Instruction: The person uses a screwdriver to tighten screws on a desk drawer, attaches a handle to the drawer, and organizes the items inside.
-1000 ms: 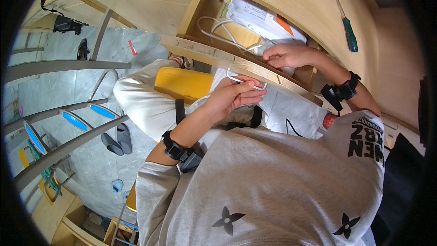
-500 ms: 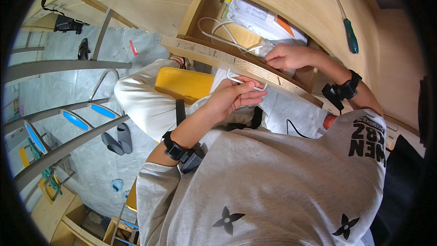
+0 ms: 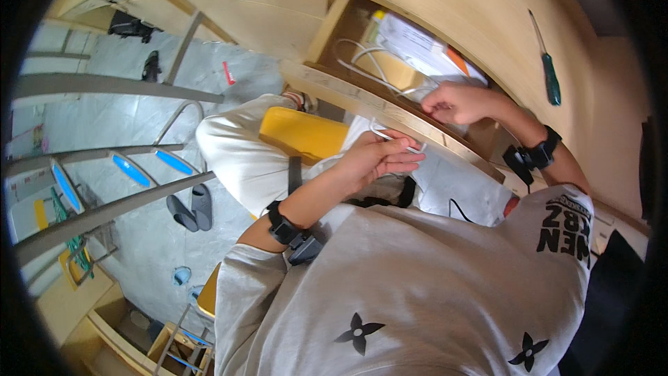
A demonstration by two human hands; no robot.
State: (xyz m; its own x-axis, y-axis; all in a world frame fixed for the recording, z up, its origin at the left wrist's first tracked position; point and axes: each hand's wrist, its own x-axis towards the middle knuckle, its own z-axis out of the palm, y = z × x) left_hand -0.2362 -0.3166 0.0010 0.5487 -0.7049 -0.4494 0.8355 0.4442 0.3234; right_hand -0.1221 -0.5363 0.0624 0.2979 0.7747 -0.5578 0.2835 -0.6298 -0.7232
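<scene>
A wooden drawer [image 3: 390,100] stands pulled out below the desk edge. My left hand [image 3: 379,157] has its fingers hooked around the white drawer handle [image 3: 376,129] on the drawer front. Over the right part of the open drawer is my right hand [image 3: 456,102], fingers curled together; whatever they may hold is hidden. A white cable [image 3: 362,52] lies looped inside, running toward the right fingertips. Behind it are stacked papers [image 3: 410,40], one with an orange edge, and a flat light-brown piece [image 3: 393,71].
A green-handled screwdriver [image 3: 550,76] lies on the desktop [image 3: 487,14]. A yellow stool seat [image 3: 299,132] shows by my legs. At left stands a grey metal ladder frame [image 3: 104,216] with blue treads. Grey slippers [image 3: 191,209] and a red object [image 3: 228,73] are on the floor.
The whole view has shifted, so everything appears farther right and mostly lower. Both hands keep nearly the same place relative to the drawer, with the left still on the handle.
</scene>
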